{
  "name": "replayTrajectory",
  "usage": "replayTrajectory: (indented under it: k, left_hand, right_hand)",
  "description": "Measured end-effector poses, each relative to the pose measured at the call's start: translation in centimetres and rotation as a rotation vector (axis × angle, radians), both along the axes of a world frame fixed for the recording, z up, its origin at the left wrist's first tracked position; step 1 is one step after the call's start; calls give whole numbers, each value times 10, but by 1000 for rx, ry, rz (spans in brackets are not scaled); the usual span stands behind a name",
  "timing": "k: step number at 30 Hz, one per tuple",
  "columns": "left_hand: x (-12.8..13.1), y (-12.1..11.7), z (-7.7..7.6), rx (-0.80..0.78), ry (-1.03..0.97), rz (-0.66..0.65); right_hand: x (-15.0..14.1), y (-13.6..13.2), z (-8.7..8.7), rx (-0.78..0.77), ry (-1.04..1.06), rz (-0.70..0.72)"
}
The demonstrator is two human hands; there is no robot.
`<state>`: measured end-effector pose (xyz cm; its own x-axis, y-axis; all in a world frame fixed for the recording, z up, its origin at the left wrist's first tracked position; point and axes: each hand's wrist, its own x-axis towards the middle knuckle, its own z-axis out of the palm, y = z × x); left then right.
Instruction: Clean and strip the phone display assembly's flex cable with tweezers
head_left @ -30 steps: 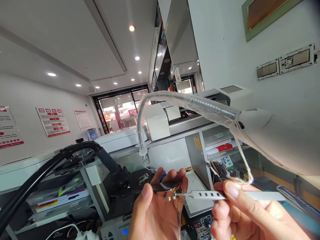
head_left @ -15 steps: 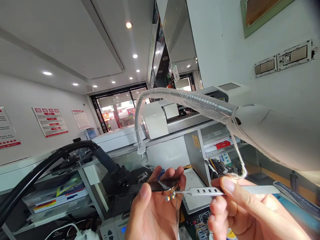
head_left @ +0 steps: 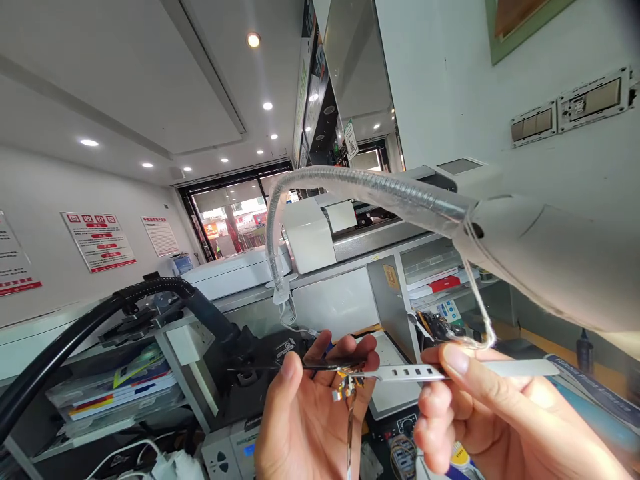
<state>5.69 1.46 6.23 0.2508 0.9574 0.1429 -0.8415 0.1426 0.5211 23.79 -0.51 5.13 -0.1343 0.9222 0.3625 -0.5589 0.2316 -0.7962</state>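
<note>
My left hand is closed around a thin dark panel, gripping it by its edges between thumb and fingers. The panel looks like a phone screen and is seen nearly edge-on. Orange and gold flex cables hang from its right end, with a narrow strip running down past my palm. My right hand pinches light-coloured tweezers with a row of square holes, held level. Their tip is at the right end of the panel, by the flex cables; whether it grips a cable I cannot tell.
A clear-wrapped gooseneck arches over my hands from a large white lamp-like body, with a string dangling. A black hose arm curves in from the left. Shelves with papers and a grey boxed device stand behind.
The panel has tilted to a more edge-on angle in my left hand. The tweezers have shifted slightly up and their tip now overlaps the panel's end. The view has moved a little.
</note>
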Motion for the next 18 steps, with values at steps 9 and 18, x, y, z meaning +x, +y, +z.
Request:
replayTrajectory:
  k: [9, 18]
  left_hand:
    - [19, -4, 15, -150, -1, 142]
    - [24, -6, 22, -224, 0, 212]
  right_hand:
    - [-5, -2, 12, -5, 26, -117]
    - [-14, 5, 17, -137, 65, -242]
